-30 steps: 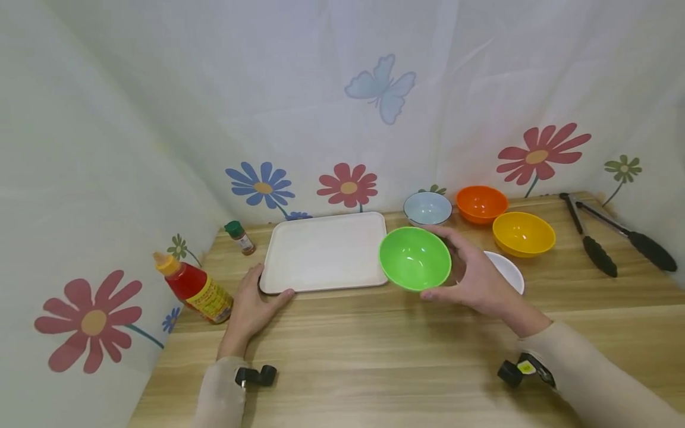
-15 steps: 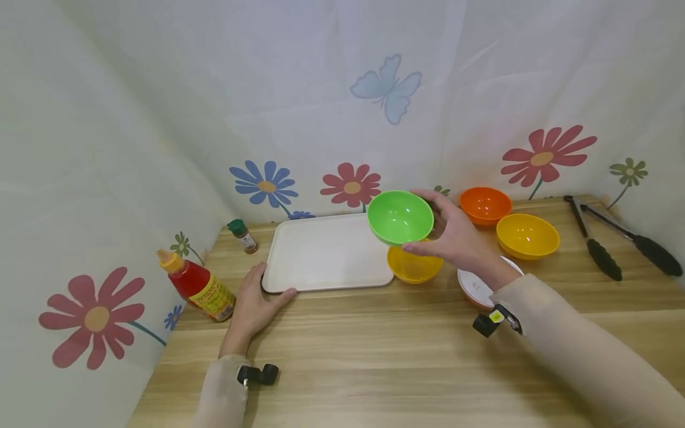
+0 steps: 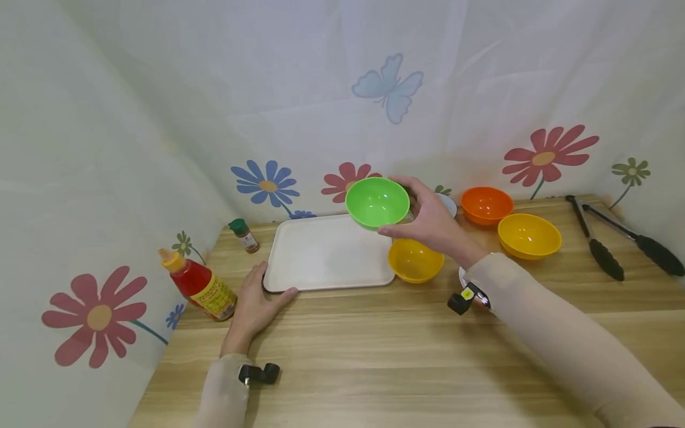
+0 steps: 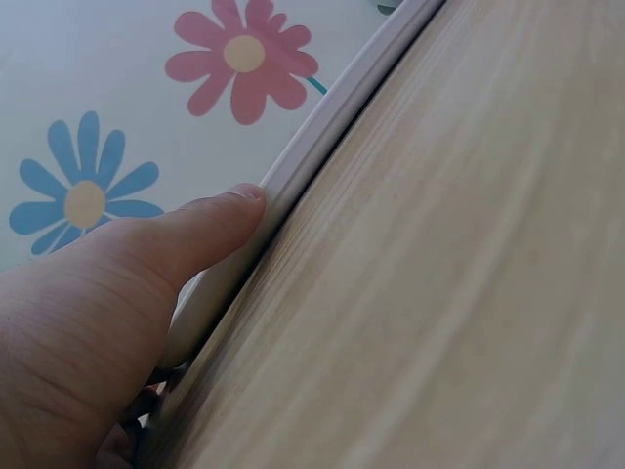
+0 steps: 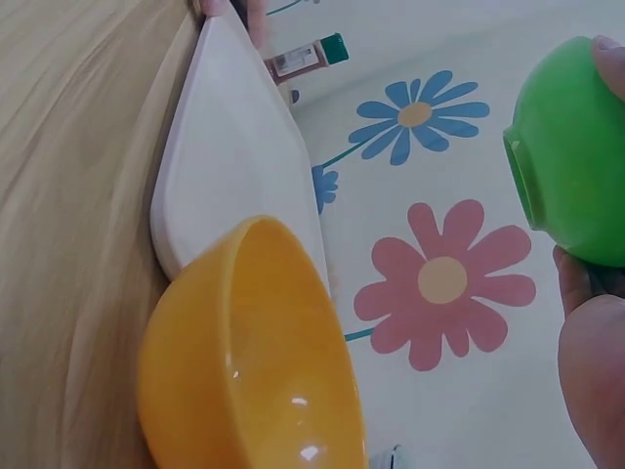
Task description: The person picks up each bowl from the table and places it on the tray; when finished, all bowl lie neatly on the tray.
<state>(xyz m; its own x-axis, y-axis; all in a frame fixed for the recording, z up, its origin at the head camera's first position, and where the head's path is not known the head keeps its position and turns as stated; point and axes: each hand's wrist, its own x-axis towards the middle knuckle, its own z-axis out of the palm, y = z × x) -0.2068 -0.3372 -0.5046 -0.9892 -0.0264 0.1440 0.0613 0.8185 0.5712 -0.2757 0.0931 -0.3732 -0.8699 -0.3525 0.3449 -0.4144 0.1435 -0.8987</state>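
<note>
My right hand [image 3: 428,217] grips a green bowl [image 3: 377,202] by its right side, thumb at the front and fingers behind. The bowl hangs in the air over the back right part of a white rectangular tray [image 3: 326,255]. In the right wrist view the bowl's foot [image 5: 524,181] shows, apart from the tray. My left hand [image 3: 257,306] holds the tray's front left corner, its thumb [image 4: 220,225] on the front rim; its other fingers are mostly hidden. Below my right hand a yellow bowl [image 3: 414,261] sits by the tray's right front corner.
Left of the tray are a red sauce bottle [image 3: 203,288] and a green-capped spice jar [image 3: 244,236]. To the right are an orange bowl [image 3: 487,206], another yellow bowl [image 3: 530,236] and tongs [image 3: 605,255]. A pale blue bowl [image 3: 448,205] is partly hidden behind my hand.
My right hand has carried the green bowl left, back and up, uncovering the yellow bowl beside the tray. My left hand has stayed at the tray's corner.
</note>
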